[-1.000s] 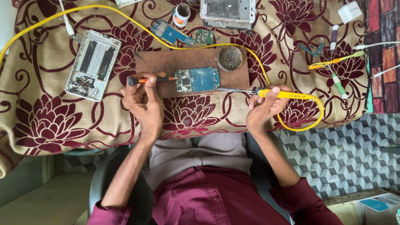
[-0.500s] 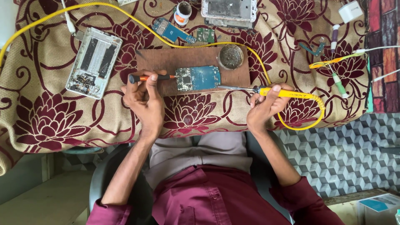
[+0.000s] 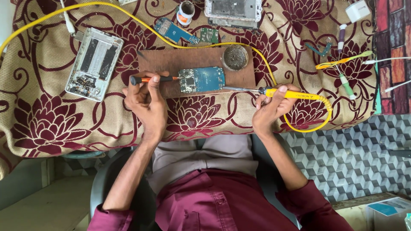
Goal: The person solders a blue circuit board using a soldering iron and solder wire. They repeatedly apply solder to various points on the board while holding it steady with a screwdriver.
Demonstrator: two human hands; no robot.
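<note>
A blue circuit board (image 3: 202,79) lies on a brown wooden board (image 3: 195,68) on the flowered cloth. My left hand (image 3: 145,100) grips a small orange-and-black screwdriver (image 3: 147,79), whose tip rests against the circuit board's left edge. My right hand (image 3: 270,107) holds a yellow soldering iron (image 3: 291,93); its metal tip reaches the circuit board's lower right corner. The iron's yellow cable (image 3: 107,8) loops across the table.
An opened phone shell (image 3: 94,63) lies left of the wooden board. A round tin (image 3: 235,57) sits on the board's right end. Another phone frame (image 3: 233,9), a solder spool (image 3: 186,12), small circuit boards (image 3: 175,31) and tweezers (image 3: 342,60) lie around.
Both hands hold the same tools in nearly the same place. The soldering iron tip has stayed at the circuit board's right side.
</note>
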